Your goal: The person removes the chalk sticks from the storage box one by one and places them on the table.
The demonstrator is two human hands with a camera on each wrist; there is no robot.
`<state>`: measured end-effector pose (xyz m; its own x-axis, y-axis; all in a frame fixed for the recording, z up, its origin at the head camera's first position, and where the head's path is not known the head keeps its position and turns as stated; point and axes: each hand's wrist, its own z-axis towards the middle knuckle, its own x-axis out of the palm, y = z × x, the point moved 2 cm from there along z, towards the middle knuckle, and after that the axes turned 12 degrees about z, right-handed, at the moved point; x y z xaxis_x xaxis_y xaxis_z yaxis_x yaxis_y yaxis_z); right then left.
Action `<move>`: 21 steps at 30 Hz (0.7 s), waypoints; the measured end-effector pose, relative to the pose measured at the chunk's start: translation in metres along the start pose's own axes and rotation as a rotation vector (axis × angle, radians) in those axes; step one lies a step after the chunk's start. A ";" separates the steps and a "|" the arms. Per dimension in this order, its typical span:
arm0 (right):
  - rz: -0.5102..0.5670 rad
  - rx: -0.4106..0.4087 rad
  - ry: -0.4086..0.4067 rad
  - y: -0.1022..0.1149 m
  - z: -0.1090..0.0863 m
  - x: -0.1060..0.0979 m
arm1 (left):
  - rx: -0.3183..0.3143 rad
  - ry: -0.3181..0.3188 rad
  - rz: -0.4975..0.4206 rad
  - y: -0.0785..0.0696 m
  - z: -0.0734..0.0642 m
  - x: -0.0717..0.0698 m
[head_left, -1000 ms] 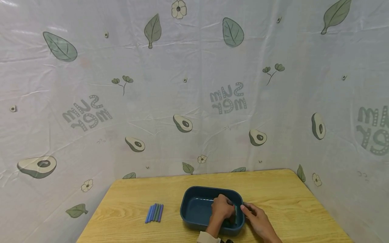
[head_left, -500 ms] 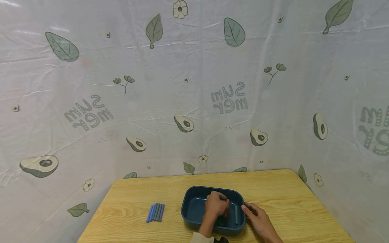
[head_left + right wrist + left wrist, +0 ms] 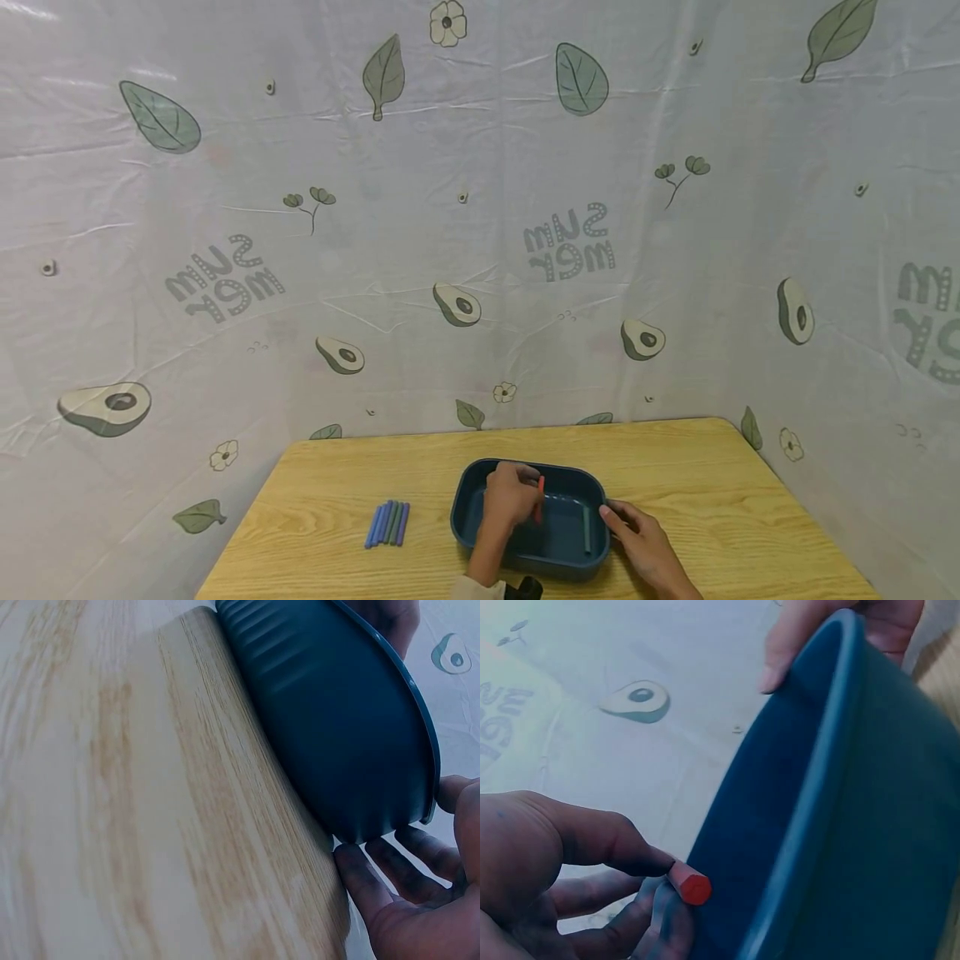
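Observation:
My left hand (image 3: 508, 497) is inside the dark blue box (image 3: 557, 570), over its left half in the head view. Between thumb and fingers it pinches a red crayon (image 3: 693, 886), a slim six-sided stick with one end showing in the left wrist view. In the head view the crayon is tilted close to upright. A dark green crayon (image 3: 587, 531) lies on the box floor near the right end. My right hand (image 3: 643, 546) holds the box's right end, thumb at the rim and fingertips against the outer wall (image 3: 352, 750).
Left of the box, several blue, green and purple crayons (image 3: 387, 523) lie side by side on the wooden table (image 3: 697, 467). A printed sheet (image 3: 480, 250) hangs behind the table and along its sides.
My left hand has moved leftward inside the box, bringing the red crayon away from the right end. The green crayon there has come into view. My right hand stays at the box's end.

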<state>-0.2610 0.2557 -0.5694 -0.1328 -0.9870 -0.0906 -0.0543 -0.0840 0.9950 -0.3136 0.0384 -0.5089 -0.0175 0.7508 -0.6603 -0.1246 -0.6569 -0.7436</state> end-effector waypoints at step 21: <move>-0.001 0.028 0.008 -0.001 0.001 -0.001 | -0.002 -0.019 -0.211 0.030 -0.005 -0.067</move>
<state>-0.2620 0.2567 -0.5709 -0.1243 -0.9881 -0.0910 -0.0819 -0.0812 0.9933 -0.3114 -0.0320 -0.4880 -0.0095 0.8729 -0.4879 -0.1255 -0.4851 -0.8654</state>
